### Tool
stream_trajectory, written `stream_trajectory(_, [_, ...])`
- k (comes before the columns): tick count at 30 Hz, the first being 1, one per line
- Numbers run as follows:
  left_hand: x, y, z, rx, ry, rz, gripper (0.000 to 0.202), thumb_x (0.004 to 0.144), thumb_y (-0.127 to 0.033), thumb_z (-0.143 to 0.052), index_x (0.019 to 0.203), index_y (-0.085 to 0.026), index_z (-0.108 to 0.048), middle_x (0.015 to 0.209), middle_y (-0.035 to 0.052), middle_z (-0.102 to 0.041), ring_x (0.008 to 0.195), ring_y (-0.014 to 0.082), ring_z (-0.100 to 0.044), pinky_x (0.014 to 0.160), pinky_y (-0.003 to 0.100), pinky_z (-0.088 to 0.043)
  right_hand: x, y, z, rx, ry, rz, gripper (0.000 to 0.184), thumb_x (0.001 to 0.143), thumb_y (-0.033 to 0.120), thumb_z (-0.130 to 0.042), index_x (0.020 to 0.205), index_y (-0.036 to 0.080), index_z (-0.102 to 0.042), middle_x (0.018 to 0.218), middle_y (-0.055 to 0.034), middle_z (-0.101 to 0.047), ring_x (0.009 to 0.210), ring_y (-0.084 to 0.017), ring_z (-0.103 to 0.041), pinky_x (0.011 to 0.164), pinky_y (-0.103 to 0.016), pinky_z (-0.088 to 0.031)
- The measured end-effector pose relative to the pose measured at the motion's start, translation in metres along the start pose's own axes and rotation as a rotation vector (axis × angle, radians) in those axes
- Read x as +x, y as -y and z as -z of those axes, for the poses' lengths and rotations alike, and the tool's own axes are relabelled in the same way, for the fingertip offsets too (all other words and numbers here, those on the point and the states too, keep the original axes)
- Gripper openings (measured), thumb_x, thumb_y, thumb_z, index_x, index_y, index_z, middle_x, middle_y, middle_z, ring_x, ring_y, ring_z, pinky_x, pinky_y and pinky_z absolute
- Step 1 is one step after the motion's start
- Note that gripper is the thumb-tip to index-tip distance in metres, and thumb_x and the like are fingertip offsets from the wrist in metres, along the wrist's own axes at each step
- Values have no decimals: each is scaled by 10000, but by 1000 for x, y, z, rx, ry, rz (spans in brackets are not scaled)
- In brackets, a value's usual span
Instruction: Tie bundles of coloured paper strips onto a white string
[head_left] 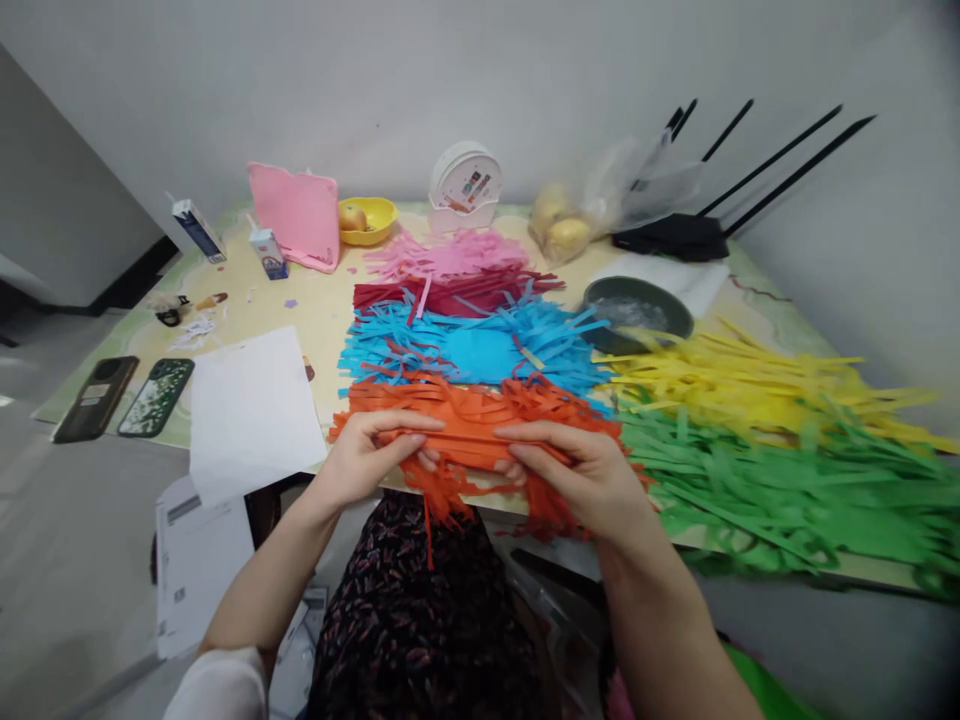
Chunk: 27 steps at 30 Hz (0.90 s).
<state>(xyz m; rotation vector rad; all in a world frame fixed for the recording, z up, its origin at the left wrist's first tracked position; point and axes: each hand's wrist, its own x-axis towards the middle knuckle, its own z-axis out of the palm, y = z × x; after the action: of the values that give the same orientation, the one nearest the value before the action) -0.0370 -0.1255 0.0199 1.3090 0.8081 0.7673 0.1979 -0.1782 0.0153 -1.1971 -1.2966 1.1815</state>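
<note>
My left hand and my right hand pinch the uncut middle band of an orange fringed paper sheet at the table's front edge. Thumbs and index fingers press on the band, which looks creased lengthwise between them. Orange strips hang over the edge below both hands. Right behind lies a blue fringed paper stack, with a dark red fringed stack and a pink one farther back. To the right of my right hand lie green fringed paper and yellow fringed paper.
Two phones and a white sheet are at left. Behind stand drink cartons, a pink tablet case, a yellow bowl and a round white holder. A dark green bowl and a black router are at right.
</note>
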Motion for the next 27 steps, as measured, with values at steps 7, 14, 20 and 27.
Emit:
stream_trajectory(7, [1, 2, 6, -20, 15, -55, 206, 831, -317, -681, 834, -122, -748, 821, 99, -746, 719, 166, -704, 689, 258, -561, 0, 4, 2, -57, 37, 94, 159, 831, 261, -643, 848, 217, -795, 764, -59, -744, 658, -164, -696, 602, -250, -574])
stream_trajectory(14, [-2, 1, 0, 130, -72, -71, 221, 815, -350, -705, 850, -141, -642, 750, 42, -707, 659, 137, -675, 634, 222, -535, -1, 4, -3, -243, -28, 130, 132, 816, 264, -660, 855, 204, -771, 788, -51, -750, 687, -175, -694, 639, -261, -556])
stream_trajectory(20, [-2, 3, -2, 617, -156, -248, 142, 870, -282, -630, 957, -183, -681, 947, 56, -731, 880, 169, -683, 821, 258, -521, -1, -1, -8, -496, -131, 132, 140, 841, 301, -631, 879, 214, -735, 874, -52, -754, 791, -206, -697, 719, -301, -551])
stream_trajectory(27, [0, 1, -5, 136, -63, -63, 191, 862, -331, -652, 907, -147, -630, 783, 51, -738, 703, 155, -710, 682, 244, -552, -1, -4, -12, -33, -103, -19, 161, 816, 355, -683, 881, 211, -707, 739, -31, -745, 646, -173, -707, 613, -273, -595])
